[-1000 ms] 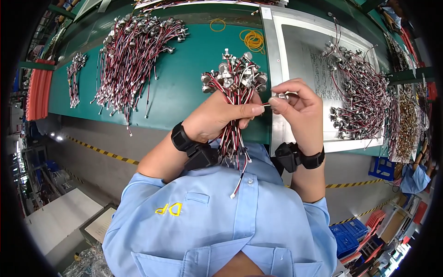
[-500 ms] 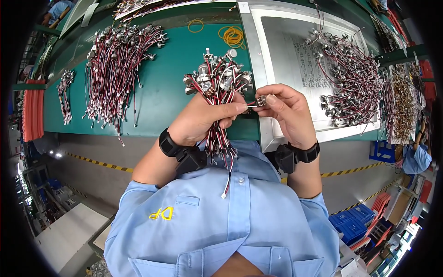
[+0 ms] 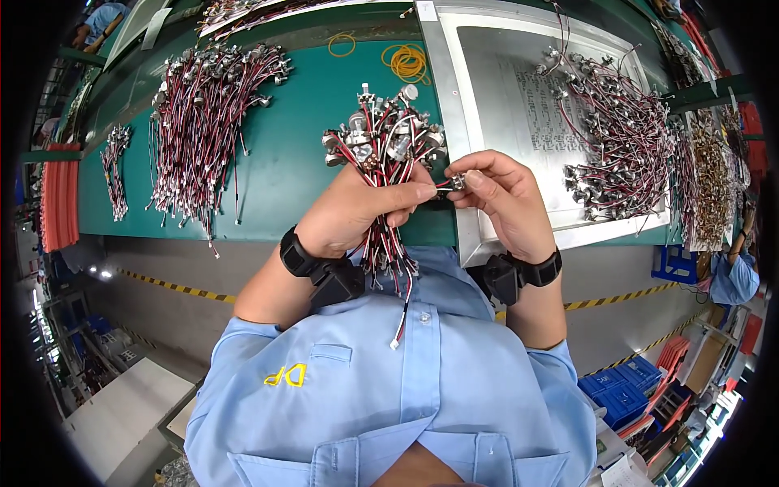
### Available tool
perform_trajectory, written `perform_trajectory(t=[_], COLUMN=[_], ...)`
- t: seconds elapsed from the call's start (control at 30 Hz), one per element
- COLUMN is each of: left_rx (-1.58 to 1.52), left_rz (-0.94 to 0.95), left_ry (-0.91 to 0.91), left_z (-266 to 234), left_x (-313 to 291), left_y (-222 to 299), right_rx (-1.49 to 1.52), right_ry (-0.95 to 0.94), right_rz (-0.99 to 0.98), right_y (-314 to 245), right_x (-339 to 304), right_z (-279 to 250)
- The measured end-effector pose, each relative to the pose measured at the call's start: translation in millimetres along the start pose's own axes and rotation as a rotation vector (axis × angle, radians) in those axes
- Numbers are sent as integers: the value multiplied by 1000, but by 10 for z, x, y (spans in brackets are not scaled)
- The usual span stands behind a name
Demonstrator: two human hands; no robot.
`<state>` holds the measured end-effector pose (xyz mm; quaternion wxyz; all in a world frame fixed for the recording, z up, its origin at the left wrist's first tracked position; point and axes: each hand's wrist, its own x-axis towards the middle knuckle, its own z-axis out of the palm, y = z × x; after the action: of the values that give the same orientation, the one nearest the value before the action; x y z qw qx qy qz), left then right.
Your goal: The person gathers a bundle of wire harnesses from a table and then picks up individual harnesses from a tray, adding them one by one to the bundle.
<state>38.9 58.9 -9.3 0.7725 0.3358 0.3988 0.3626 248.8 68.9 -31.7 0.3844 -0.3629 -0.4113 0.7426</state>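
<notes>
Bundle: a thick bundle [image 3: 377,164] of round metal parts on red, black and white wires stands in front of the chest, metal heads up, plug ends hanging down toward the blue shirt [image 3: 365,381]; one longer lead dangles lower than the rest
Left hand: the left hand [image 3: 345,203] has its fingers wrapped around the wires just below the metal heads, thumb across the front
Right hand: the right hand [image 3: 510,199] pinches a single part [image 3: 458,182] between thumb and fingers, beside the bundle; its short visible wires reach the left thumb tip, though I cannot tell whether that thumb pins them
Gathered: many parts sit in the left hand's grip; the single part looks not yet settled among them
Left over: a tangled pile [image 3: 621,154] lies loose on the pale panel in the metal frame [image 3: 447,105], right of the hands, so the sorting seems well short of finished
Left side: on the green desk [image 3: 312,105] lie a large heap [image 3: 203,130] of similar wired parts and, farther left, a slim bunch [image 3: 116,172]
Beyond: yellow loops [image 3: 406,63] lie near the frame, with one separate loop [image 3: 342,45] beside them; none visibly circles the held bundle
</notes>
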Motion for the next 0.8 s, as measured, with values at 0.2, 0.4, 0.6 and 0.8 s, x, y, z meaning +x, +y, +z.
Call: perform_trajectory(t=[0.2, 0.4, 0.6, 0.8], left_rx=[12, 8, -9, -30], left_rz=[1, 2, -14, -20], left_ry=[-7, -7, -9, 5], left_z=[-2, -8, -13, -33], left_x=[-5, -5, -2, -1], left_y=[-14, -22, -11, -24], right_rx=[-14, -28, -27, 21], right_ry=[3, -4, 2, 24], right_rz=[-24, -36, -39, -94], right_y=[16, 25, 7, 11], right_x=[-21, -33, -43, -59], right_z=[1, -10, -4, 25])
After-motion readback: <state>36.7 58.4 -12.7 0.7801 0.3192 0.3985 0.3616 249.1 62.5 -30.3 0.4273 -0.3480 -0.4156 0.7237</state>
